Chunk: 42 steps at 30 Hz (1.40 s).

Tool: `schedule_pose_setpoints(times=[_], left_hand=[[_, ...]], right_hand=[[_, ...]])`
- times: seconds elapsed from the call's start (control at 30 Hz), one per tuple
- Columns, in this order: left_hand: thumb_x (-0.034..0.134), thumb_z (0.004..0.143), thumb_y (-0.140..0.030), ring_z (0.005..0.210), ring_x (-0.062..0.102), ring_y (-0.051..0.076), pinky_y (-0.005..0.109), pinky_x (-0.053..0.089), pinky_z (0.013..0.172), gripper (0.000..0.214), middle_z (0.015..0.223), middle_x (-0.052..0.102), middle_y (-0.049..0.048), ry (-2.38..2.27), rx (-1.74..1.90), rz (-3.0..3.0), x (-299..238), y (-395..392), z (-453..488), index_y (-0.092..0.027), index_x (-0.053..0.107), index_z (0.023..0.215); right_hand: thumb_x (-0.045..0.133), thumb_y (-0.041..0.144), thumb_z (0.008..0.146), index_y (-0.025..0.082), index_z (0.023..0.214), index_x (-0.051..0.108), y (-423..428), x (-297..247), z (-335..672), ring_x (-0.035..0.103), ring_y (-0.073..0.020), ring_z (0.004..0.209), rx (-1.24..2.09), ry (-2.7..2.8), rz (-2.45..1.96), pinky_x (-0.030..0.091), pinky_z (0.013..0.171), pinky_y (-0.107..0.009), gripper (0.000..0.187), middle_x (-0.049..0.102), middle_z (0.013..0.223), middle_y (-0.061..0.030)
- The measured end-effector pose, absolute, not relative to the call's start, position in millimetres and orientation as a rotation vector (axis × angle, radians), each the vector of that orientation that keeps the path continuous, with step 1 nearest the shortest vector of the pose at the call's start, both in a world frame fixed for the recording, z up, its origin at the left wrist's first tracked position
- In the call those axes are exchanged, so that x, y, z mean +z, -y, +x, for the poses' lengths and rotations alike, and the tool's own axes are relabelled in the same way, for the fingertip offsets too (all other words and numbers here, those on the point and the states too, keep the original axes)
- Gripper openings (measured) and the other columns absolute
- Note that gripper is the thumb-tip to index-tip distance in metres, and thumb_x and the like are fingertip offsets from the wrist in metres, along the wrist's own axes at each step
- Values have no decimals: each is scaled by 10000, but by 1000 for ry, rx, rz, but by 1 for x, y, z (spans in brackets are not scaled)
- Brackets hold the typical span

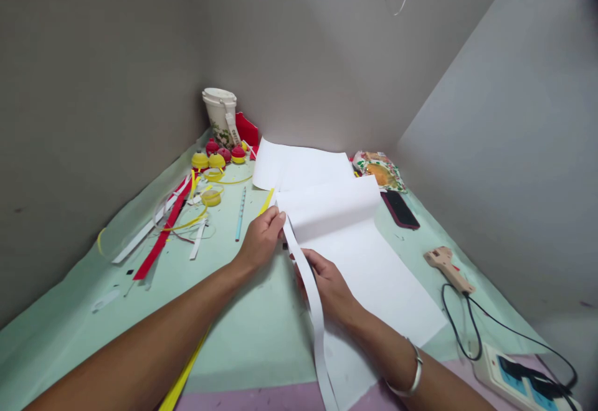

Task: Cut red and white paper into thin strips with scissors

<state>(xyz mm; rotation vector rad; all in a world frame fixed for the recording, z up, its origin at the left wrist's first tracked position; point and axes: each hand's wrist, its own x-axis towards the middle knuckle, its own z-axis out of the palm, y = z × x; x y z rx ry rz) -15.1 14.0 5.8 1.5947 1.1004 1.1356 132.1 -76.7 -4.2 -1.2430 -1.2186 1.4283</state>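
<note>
Pinching one white paper strip (319, 336) near its far end, your left hand (262, 235) held it at the left edge of the curled white sheet (378, 271). Your right hand (329, 283) curled behind the strip, its grip too hidden to tell. One pencil (240, 215) lay leftward; one smartphone (400, 210) and one glue gun (449, 268) lay rightward.

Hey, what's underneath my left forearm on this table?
A long, flat yellow strip shows beneath your left forearm, against the pale green table cover. Another yellow length shows beyond your left hand; whether they join is covered.
</note>
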Motion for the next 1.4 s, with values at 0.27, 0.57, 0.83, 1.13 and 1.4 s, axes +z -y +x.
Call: schedule_pose_setpoints(times=[0.27, 0.57, 0.83, 1.13, 1.4], left_hand=[[461, 897, -381, 545, 402, 133, 272, 319, 561, 334, 534, 416, -51, -1108, 1134, 1581, 9, -13, -15, -215, 405, 613], [457, 901, -381, 536, 398, 133, 270, 318, 556, 334, 533, 412, -49, -1100, 1147, 1596, 7, -13, -15, -215, 403, 617], [457, 903, -370, 537, 402, 128, 267, 324, 563, 340, 538, 409, -51, -1095, 1139, 1607, 10, -11, -15, -213, 395, 608], [449, 907, -376, 540, 395, 128, 267, 318, 564, 342, 535, 410, -52, -1062, 1141, 1592, 7, -10, -15, -211, 400, 612], [442, 912, -388, 532, 400, 127, 267, 326, 569, 347, 535, 408, -55, -1064, 1130, 1601, 6, -11, -16, -212, 394, 617]], right_hand=[[575, 243, 830, 261, 1102, 661, 76, -6, 132, 373, -89, 518, 1431, 1222, -1242, 341, 492, -200, 286, 471, 610, 60], [570, 254, 824, 257, 1074, 672, 77, -3, 131, 373, -94, 517, 1413, 1217, -1266, 376, 538, -219, 271, 477, 603, 59], [572, 236, 808, 246, 1072, 664, 77, -3, 131, 405, -98, 518, 1421, 1207, -1271, 369, 527, -222, 280, 502, 615, 56], [559, 199, 786, 237, 1081, 660, 76, -3, 130, 396, -104, 528, 1437, 1187, -1264, 325, 497, -224, 314, 494, 627, 52], [551, 212, 797, 258, 1088, 658, 76, -7, 130, 378, -106, 521, 1444, 1206, -1255, 304, 486, -226, 313, 486, 627, 51]])
